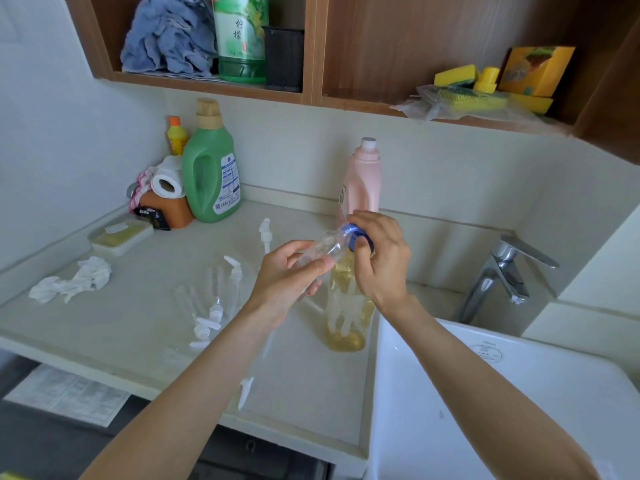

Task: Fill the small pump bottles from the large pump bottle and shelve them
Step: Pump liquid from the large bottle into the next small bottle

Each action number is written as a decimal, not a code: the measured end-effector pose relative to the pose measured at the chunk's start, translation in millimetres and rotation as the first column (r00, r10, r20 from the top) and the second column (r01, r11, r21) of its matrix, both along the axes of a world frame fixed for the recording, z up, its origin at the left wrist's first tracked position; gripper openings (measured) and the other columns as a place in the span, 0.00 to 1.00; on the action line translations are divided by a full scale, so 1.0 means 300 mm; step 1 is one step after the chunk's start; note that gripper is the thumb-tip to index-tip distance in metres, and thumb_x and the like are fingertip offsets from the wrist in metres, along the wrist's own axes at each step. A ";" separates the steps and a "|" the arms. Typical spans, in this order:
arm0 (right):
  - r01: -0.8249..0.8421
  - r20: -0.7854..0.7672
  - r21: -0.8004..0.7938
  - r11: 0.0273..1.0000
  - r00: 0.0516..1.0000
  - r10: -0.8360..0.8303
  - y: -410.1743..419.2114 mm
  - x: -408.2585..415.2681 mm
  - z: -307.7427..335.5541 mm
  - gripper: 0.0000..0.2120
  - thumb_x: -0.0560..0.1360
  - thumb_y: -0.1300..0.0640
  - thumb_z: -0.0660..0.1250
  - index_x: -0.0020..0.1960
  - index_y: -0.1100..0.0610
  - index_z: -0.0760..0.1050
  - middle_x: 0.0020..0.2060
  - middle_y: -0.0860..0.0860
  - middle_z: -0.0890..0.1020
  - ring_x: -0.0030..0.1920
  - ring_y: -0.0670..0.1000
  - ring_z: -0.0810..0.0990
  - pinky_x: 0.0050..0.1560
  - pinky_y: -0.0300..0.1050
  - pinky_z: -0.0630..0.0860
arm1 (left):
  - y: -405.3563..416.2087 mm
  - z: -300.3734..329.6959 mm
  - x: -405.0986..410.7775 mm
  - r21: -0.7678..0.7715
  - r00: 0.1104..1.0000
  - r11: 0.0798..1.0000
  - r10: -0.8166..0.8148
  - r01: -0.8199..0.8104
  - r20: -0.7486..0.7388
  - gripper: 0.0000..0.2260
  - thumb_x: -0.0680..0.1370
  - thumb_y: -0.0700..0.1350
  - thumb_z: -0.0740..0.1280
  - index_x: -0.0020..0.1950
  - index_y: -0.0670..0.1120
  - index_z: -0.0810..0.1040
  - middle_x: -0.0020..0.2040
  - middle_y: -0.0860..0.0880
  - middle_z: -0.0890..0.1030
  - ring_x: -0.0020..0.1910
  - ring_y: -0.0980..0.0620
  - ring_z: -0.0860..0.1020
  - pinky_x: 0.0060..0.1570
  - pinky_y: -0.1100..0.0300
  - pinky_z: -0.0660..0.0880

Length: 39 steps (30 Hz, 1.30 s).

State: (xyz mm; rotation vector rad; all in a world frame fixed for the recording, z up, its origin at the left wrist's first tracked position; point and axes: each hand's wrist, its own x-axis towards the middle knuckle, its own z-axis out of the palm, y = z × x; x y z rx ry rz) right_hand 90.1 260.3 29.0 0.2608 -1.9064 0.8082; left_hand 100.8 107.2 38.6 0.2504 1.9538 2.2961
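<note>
Your left hand (289, 271) grips a small clear bottle (327, 245), fingers curled round its body, thumb on top. The bottle is tilted, its mouth pointing up and right toward your other hand.

Your right hand (379, 258) is clamped on a blue pump head (356, 233): fingers wrapped over it, thumb against its lower edge. The small bottle's mouth sits right at the blue head, touching or nearly so; you cannot tell whether liquid is passing.

Directly below your right fingers stands the large bottle of amber liquid (346, 306), upright on the counter (138, 323) just beside the sink (485, 393). Pale tubes show inside it.

Left of and below your left fingers, clear small bottles (214, 292) lie or stand on the counter, hard to separate by eye, with white pump tops (207, 323) among them. One loose white pump (266, 233) stands beyond your left fingertips; another white piece (246, 391) lies under your left forearm.

Behind your right fingers: a pink bottle (362, 181), upright against the back wall. Far left of your hands: a green jug (211, 168), a paper roll (168, 181), a crumpled tissue (72, 284). To the right of your right hand, the tap (502, 275).

Above, the wooden shelf (311, 95) holds a blue cloth (166, 36), a green bottle (240, 36) and yellow sponges (485, 84).
</note>
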 end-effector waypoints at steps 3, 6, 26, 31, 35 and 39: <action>0.006 0.026 0.045 0.999 1.000 -0.007 -0.003 0.001 -0.004 0.17 0.70 0.61 0.56 0.50 0.63 0.82 0.49 0.54 0.83 0.53 0.53 0.78 0.59 0.31 0.67 | -0.014 0.001 -0.004 -0.078 0.999 0.996 -0.041 0.043 0.032 0.03 0.75 0.43 0.70 0.47 0.44 0.81 0.35 0.45 0.80 0.32 0.48 0.74 0.31 0.63 0.72; -0.046 0.055 0.112 0.993 0.998 0.040 0.006 0.007 0.029 0.18 0.71 0.61 0.55 0.50 0.63 0.82 0.50 0.54 0.83 0.53 0.53 0.79 0.59 0.33 0.68 | -0.016 0.021 0.004 -0.130 0.983 0.976 -0.166 0.175 0.075 0.13 0.79 0.49 0.64 0.48 0.40 0.80 0.30 0.46 0.78 0.25 0.52 0.73 0.27 0.64 0.69; -0.093 0.063 0.101 0.991 0.994 0.087 0.036 0.017 0.014 0.20 0.71 0.63 0.54 0.55 0.65 0.80 0.54 0.57 0.82 0.58 0.54 0.77 0.64 0.36 0.67 | 0.005 -0.064 0.030 -0.048 0.985 0.996 -0.084 0.077 -0.154 0.15 0.75 0.37 0.69 0.60 0.47 0.73 0.46 0.48 0.78 0.32 0.54 0.75 0.28 0.62 0.71; -0.088 0.123 0.183 0.979 0.990 0.066 0.044 0.046 0.044 0.20 0.73 0.61 0.55 0.58 0.63 0.79 0.57 0.54 0.82 0.60 0.54 0.77 0.65 0.36 0.66 | -0.001 -0.040 0.037 -0.026 0.985 0.999 -0.049 0.045 -0.164 0.16 0.73 0.37 0.71 0.54 0.54 0.75 0.44 0.50 0.79 0.32 0.53 0.75 0.28 0.62 0.72; -0.102 0.161 0.180 0.978 0.984 0.073 0.070 0.042 0.109 0.19 0.74 0.58 0.55 0.58 0.62 0.79 0.55 0.54 0.82 0.57 0.50 0.76 0.60 0.29 0.65 | 0.002 -0.021 0.033 0.020 0.987 0.999 -0.028 0.031 -0.159 0.17 0.72 0.36 0.72 0.59 0.47 0.75 0.41 0.56 0.80 0.34 0.52 0.74 0.29 0.63 0.72; -0.130 0.177 0.159 0.979 0.979 0.101 0.070 0.042 0.116 0.17 0.76 0.59 0.56 0.57 0.63 0.80 0.55 0.54 0.82 0.58 0.49 0.76 0.60 0.27 0.65 | 0.013 -0.024 0.040 0.026 0.983 1.000 -0.006 0.011 -0.184 0.18 0.72 0.35 0.72 0.61 0.42 0.75 0.41 0.55 0.81 0.35 0.52 0.74 0.31 0.62 0.72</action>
